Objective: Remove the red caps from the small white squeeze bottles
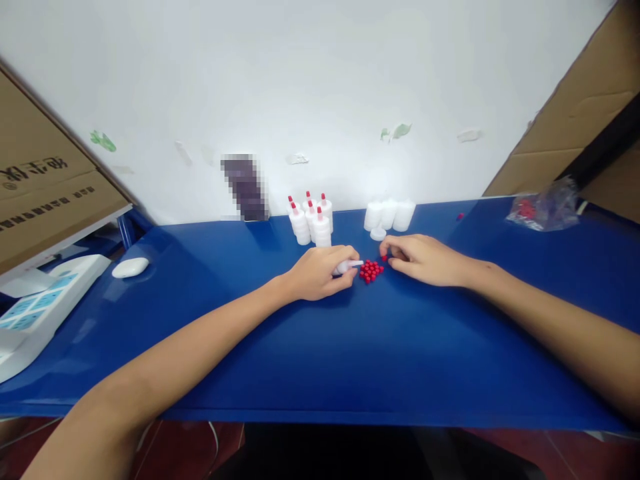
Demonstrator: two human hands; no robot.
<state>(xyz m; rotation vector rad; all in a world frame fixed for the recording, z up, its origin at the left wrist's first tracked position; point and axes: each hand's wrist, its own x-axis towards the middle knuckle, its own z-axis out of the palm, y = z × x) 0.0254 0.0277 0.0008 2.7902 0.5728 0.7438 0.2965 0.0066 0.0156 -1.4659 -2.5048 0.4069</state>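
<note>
My left hand [320, 272] is wrapped round a white dropper-tip bottle [342, 268], which lies on its side with its bare nozzle aimed right. A small pile of red tip caps [371, 271] lies on the table between my hands. Just right of the pile, my right hand [419, 259] has thumb and forefinger closed around a single red cap [384, 257]. Beyond my left hand, several upright white bottles [323, 233] wear red caps on their tips. Several white bottles [388, 215] without red caps stand behind my right hand, a white disc-shaped lid [378, 233] in front of them.
A clear plastic bag [545, 205] with red caps lies at the far right, and one loose cap [461, 216] sits near the wall. On the left are a white oval object [131, 268] and a power strip [45, 310]. Cardboard [575, 127] flanks the blue table [320, 360].
</note>
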